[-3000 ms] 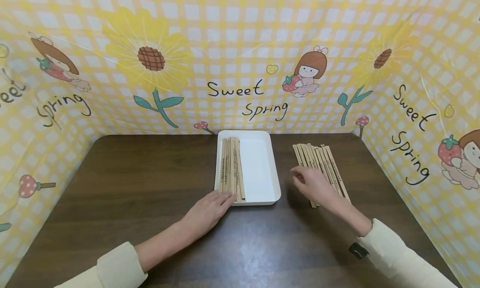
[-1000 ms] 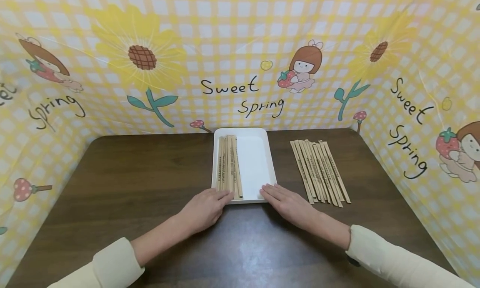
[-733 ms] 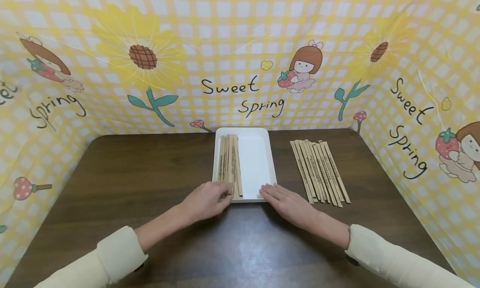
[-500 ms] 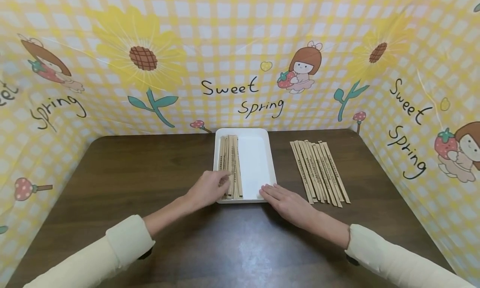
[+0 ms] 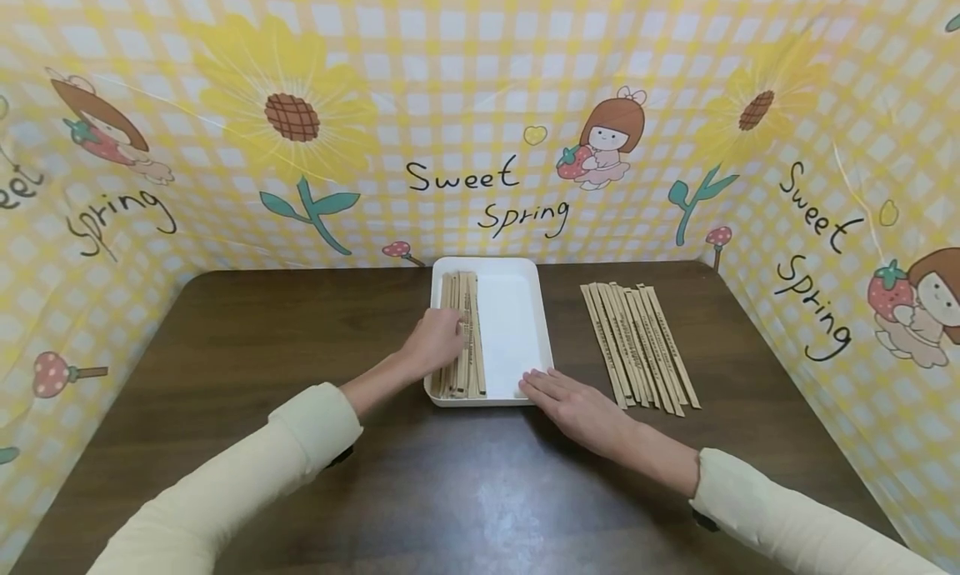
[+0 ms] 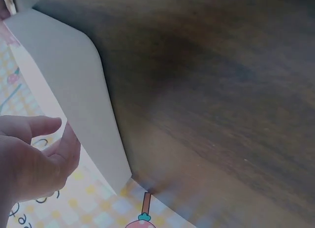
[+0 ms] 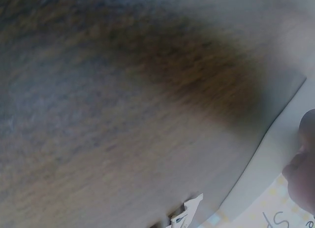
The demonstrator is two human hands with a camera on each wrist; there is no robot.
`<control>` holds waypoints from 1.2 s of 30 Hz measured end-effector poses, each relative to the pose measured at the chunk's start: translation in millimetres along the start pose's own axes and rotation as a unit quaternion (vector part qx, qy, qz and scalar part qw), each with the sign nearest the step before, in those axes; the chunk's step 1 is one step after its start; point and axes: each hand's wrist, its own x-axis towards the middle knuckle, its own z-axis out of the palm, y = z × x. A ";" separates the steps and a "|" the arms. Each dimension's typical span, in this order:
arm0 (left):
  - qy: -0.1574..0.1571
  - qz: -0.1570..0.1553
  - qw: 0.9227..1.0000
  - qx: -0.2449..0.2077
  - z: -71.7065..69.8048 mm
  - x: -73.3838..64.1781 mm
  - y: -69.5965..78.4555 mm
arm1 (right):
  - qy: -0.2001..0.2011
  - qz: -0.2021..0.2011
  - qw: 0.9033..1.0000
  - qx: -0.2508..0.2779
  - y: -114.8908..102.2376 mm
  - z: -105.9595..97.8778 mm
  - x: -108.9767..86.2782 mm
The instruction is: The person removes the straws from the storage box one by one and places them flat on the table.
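Observation:
A white tray [image 5: 517, 342] holds a bundle of slim sticks in printed brown paper wrappers [image 5: 469, 342] along its left side. My left hand [image 5: 435, 339] bends over the left wall of the tray, on the wrapped sticks, its fingertips hidden in the head view. Thumb and bent fingers of that hand [image 6: 37, 156] show above the tray wall in the left wrist view; no stick is visible between them. With fairly straight fingers, my right hand [image 5: 581, 408] rests on the tray's near right corner. The right wrist view is blurred.
To the right of the tray, a second group of wrapped sticks [image 5: 637, 346] lies fanned side by side on the dark wooden table [image 5: 315, 308]. A yellow checked cloth [image 5: 450, 75] with printed flowers encloses the back and sides.
My right hand has come from the right-hand sticks to the tray corner. My left hand has lifted from the near left corner and slid away from me along the sticks, fingers now bent.

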 end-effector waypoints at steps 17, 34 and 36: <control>-0.019 -0.082 0.991 0.101 16.6 33.1 -1.4 | 0.018 -0.005 1.000 0.011 1.9 3.6 -0.9; -0.023 -0.106 0.988 0.111 18.0 43.9 -3.4 | 0.015 0.001 1.000 0.001 0.5 -1.6 1.0; -0.025 -0.106 0.988 0.106 18.3 43.8 -3.4 | 0.016 0.002 1.000 0.002 0.1 -1.5 1.1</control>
